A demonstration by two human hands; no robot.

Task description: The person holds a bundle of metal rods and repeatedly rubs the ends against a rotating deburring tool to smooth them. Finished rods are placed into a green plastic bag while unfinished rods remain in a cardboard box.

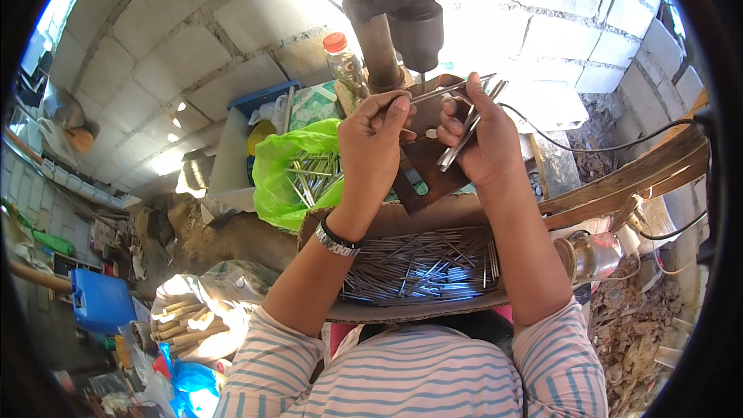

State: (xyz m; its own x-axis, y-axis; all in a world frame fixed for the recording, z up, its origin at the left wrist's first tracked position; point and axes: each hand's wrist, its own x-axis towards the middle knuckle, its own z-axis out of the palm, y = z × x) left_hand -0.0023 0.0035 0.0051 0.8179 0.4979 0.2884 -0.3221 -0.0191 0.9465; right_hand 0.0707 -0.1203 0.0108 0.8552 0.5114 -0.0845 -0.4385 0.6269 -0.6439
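My right hand (489,135) is closed around a few thin metal rods (467,133), which slant up past its thumb. Another metal rod (453,90) spans the gap between my hands, just below the drill chuck (418,37) and its bit. At that rod's left end, my left hand (375,135) pinches with thumb and forefinger. Beneath both hands is the brown metal drill-press table (422,186). A cardboard box (395,313) full of loose metal rods (418,267) rests against my body, below my forearms.
A bright green plastic bag (271,178) with more rods stands left of the drill press. Behind it are a pale crate (228,155) and a bottle with a red cap (335,43). Wooden planks (619,183) and a black cable (588,149) lie to the right. Block walls surround the bench.
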